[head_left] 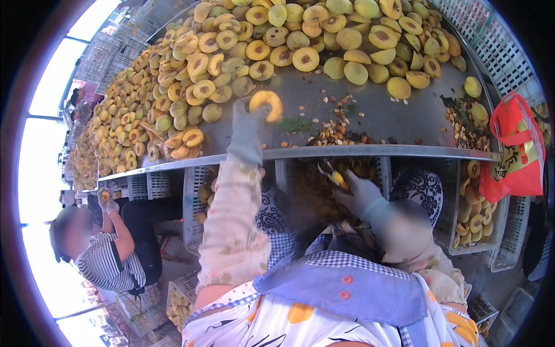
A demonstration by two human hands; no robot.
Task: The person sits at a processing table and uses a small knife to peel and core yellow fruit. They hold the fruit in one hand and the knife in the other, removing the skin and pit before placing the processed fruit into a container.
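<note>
My left hand [250, 126], in a pale grey glove, reaches over the metal table's front edge. Its fingertips are on a pitted yellow peach half [273, 102] with a hollow middle. Below the table edge, my gloved right hand [360, 191] grips a small hand tool [333, 174] with a curved metal end and a yellow part near the fingers. The tool's exact kind is unclear. Under that hand, a shadowed crate holds dark, blurred contents. Cut peach halves [305, 59], many with brown stone cavities, lie heaped beyond my left hand.
The metal table [277, 143] has a raised front rim. Pits and scraps [334, 134] lie on it. A red bag [518, 152] hangs at the right corner, above a crate of peach halves [475, 221]. A co-worker [112, 256] sits at left. Another plastic crate [195, 234] stands below.
</note>
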